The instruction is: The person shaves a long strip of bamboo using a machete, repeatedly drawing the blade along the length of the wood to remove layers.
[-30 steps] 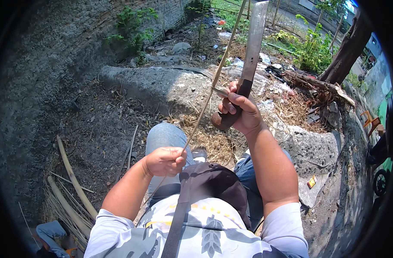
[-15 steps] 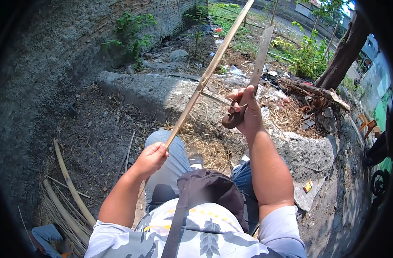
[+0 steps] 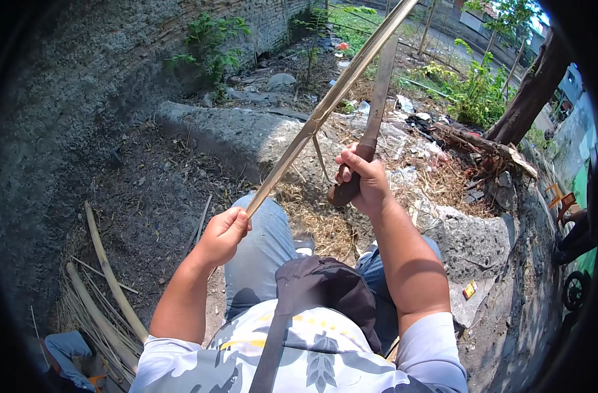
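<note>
My left hand (image 3: 222, 237) is closed around the lower end of a long split bamboo strip (image 3: 284, 164), which slants up and to the right past the top edge. From a node midway along it a thin sliver (image 3: 322, 157) hangs down, seemingly apart from my right hand. My right hand (image 3: 367, 181) grips the dark, hooked wooden handle of a machete (image 3: 379, 98). Its blade points upward, just right of the bamboo, and its tip lies behind or beside the strip's upper part. I cannot tell whether blade and strip touch.
Before my knees runs a rough concrete ledge (image 3: 240, 134), with litter and dry straw around it. Bamboo poles (image 3: 109, 262) lie at the left, near another person's leg (image 3: 70, 357). A black bag (image 3: 325, 288) rests on my lap. A tree trunk (image 3: 531, 92) leans at the right.
My right hand has drawn slightly left and down with the machete, whose blade is more upright. The sliver, earlier stretched toward my right hand, now hangs down. The bamboo's upper end has shifted right.
</note>
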`<action>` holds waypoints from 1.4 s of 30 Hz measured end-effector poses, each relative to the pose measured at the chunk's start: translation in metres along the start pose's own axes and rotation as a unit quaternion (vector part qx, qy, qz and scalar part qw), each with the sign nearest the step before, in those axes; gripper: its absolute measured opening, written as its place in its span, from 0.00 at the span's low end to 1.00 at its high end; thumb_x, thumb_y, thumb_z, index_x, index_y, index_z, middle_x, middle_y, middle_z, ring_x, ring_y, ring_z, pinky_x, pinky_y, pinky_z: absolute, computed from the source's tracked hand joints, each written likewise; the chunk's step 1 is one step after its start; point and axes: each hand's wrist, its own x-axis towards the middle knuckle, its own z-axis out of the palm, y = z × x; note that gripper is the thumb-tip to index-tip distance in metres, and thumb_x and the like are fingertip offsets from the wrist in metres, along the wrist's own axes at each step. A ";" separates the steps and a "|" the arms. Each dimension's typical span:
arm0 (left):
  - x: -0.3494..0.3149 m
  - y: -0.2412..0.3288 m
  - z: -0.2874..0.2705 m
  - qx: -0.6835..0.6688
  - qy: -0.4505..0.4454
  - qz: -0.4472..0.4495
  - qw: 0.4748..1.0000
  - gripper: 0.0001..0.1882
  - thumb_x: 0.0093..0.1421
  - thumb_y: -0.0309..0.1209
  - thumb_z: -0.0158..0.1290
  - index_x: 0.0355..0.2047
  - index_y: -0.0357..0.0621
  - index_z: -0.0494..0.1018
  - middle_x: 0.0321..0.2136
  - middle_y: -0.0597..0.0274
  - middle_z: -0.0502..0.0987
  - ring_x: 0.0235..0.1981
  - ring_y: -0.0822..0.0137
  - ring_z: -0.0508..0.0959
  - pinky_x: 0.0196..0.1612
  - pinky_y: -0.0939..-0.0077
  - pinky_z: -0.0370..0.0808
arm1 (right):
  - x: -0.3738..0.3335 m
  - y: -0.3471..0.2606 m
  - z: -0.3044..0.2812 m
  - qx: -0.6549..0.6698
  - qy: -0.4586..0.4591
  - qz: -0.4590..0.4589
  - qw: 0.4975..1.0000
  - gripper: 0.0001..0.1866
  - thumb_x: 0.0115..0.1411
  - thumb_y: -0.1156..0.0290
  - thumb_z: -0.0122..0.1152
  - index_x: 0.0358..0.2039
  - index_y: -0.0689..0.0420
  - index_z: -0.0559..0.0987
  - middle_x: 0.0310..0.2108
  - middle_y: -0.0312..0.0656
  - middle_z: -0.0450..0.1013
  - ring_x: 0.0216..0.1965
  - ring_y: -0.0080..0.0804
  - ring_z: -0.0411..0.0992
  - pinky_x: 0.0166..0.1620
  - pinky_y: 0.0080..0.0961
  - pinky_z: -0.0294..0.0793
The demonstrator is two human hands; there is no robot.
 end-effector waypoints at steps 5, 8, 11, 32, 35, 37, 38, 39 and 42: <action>0.000 0.001 0.008 -0.001 0.022 -0.016 1.000 0.19 0.76 0.41 0.42 0.31 0.44 0.72 0.21 0.74 0.67 0.23 0.81 0.63 0.27 0.82 0.61 | -0.003 0.006 0.025 -0.031 -0.042 0.027 0.998 0.18 0.59 0.67 0.73 0.42 0.52 0.71 0.37 0.41 0.80 0.27 0.19 0.73 0.32 0.18 0.72; 0.001 -0.011 0.014 0.018 0.033 0.001 0.999 0.20 0.76 0.41 0.42 0.31 0.43 0.72 0.21 0.73 0.68 0.24 0.80 0.65 0.28 0.80 0.63 | -0.004 0.008 0.037 -0.034 -0.063 0.035 0.997 0.18 0.59 0.67 0.74 0.40 0.52 0.71 0.38 0.42 0.79 0.26 0.20 0.72 0.31 0.19 0.72; 0.001 -0.012 0.021 0.075 0.041 0.036 0.996 0.20 0.76 0.40 0.42 0.30 0.40 0.72 0.22 0.70 0.71 0.25 0.77 0.68 0.30 0.77 0.67 | -0.006 0.008 0.041 -0.028 -0.077 0.044 0.996 0.18 0.58 0.68 0.74 0.40 0.52 0.70 0.39 0.42 0.78 0.27 0.21 0.72 0.31 0.19 0.71; 0.021 0.013 0.054 0.376 0.207 0.112 0.896 0.10 0.70 0.31 0.48 0.33 0.41 0.73 0.22 0.48 0.76 0.24 0.44 0.77 0.27 0.53 0.72 | 0.032 0.003 -0.018 0.071 -0.064 0.080 0.992 0.13 0.58 0.75 0.64 0.41 0.52 0.71 0.38 0.44 0.75 0.26 0.22 0.69 0.32 0.22 0.72; 0.025 0.009 0.056 0.431 0.262 0.145 0.851 0.04 0.67 0.28 0.50 0.35 0.42 0.73 0.22 0.48 0.76 0.25 0.43 0.78 0.28 0.51 0.73 | 0.046 0.006 -0.020 0.152 -0.097 0.148 0.972 0.11 0.59 0.75 0.60 0.42 0.54 0.72 0.39 0.44 0.75 0.25 0.18 0.67 0.33 0.23 0.73; 0.028 0.008 0.056 0.452 0.278 0.153 0.834 0.04 0.67 0.28 0.50 0.35 0.42 0.73 0.23 0.48 0.76 0.25 0.43 0.78 0.28 0.51 0.73 | 0.045 0.003 -0.019 0.147 -0.092 0.162 0.971 0.08 0.60 0.74 0.60 0.39 0.54 0.73 0.36 0.41 0.74 0.22 0.14 0.65 0.33 0.22 0.71; 0.029 0.009 0.057 0.472 0.290 0.166 0.816 0.04 0.67 0.28 0.50 0.35 0.42 0.73 0.23 0.48 0.76 0.25 0.43 0.78 0.28 0.51 0.73 | 0.044 -0.001 -0.016 0.141 -0.085 0.172 0.971 0.04 0.61 0.73 0.60 0.36 0.54 0.74 0.33 0.37 0.74 0.19 0.10 0.63 0.32 0.21 0.68; 0.028 0.009 0.057 0.473 0.292 0.163 0.815 0.04 0.67 0.28 0.50 0.35 0.42 0.73 0.23 0.48 0.76 0.25 0.43 0.78 0.28 0.51 0.73 | 0.041 -0.006 -0.012 0.135 -0.079 0.182 0.971 0.04 0.61 0.72 0.60 0.36 0.54 0.74 0.32 0.36 0.74 0.19 0.09 0.63 0.32 0.20 0.67; 0.023 0.011 0.054 0.469 0.302 0.181 0.810 0.04 0.67 0.28 0.51 0.35 0.42 0.73 0.23 0.48 0.76 0.27 0.43 0.78 0.30 0.52 0.74 | 0.042 -0.008 -0.008 0.155 -0.146 0.198 0.957 0.05 0.62 0.72 0.60 0.37 0.55 0.74 0.32 0.35 0.74 0.18 0.10 0.63 0.32 0.20 0.66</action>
